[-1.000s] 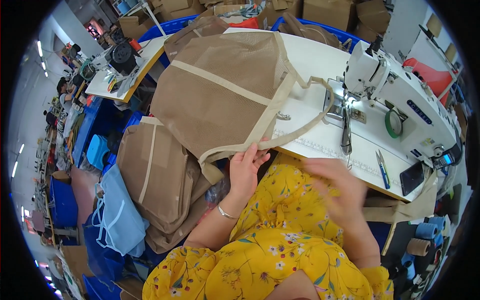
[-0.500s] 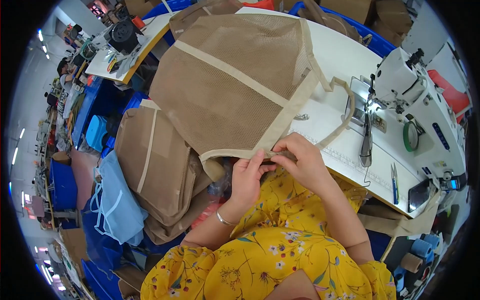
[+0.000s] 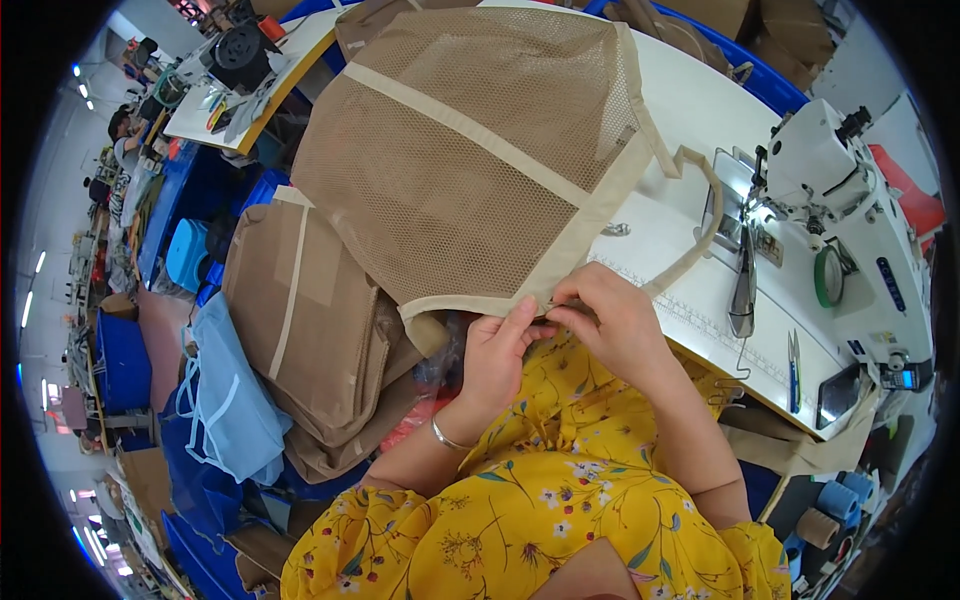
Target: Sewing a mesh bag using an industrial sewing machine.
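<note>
Left hand [image 3: 497, 352] and right hand [image 3: 607, 322] side by side at the near edge of the white surface [image 3: 690, 110], both pinching the beige-bound lower hem of the tan mesh panel [image 3: 470, 160]. Panel spread flat across the surface, its loose strap [image 3: 690, 215] curling toward the sewing machine [image 3: 850, 215]. Scissors [image 3: 793, 358] and phone [image 3: 838, 392] near the right edge. Stack of tan pieces [image 3: 310, 330] and blue cloth [image 3: 232, 395] just left, below the panel.
</note>
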{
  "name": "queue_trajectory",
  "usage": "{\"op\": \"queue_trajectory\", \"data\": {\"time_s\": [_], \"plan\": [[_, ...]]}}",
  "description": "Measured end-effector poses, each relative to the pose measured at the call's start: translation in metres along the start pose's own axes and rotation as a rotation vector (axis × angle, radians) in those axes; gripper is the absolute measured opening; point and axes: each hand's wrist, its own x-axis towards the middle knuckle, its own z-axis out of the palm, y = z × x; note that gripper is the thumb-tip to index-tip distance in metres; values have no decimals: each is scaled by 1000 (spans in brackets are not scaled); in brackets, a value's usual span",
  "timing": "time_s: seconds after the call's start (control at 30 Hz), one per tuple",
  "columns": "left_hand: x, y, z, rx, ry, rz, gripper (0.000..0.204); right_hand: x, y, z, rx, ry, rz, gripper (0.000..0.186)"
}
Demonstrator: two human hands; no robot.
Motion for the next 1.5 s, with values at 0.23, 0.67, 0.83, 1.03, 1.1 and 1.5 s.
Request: {"op": "queue_trajectory", "data": {"time_s": [0.23, 0.67, 0.83, 1.03, 1.1, 1.5], "plan": [[-1, 3, 7, 5, 43, -3, 25, 0, -2, 4, -14, 22, 30, 15], [2, -5, 4, 126, 74, 22, 27, 1, -7, -1, 17, -13, 8, 18], [1, -3, 12, 95, 107, 12, 27, -3, -6, -5, 49, -2, 33, 16], [0, -3, 8, 139, 43, 13, 23, -3, -6, -8, 73, -8, 95, 17], [-1, -2, 9, 132, 35, 17, 22, -2, -8, -7, 77, -17, 117, 18], [1, -3, 7, 191, -15, 11, 24, -5, -10, -2, 279, 130, 285, 16]]}}
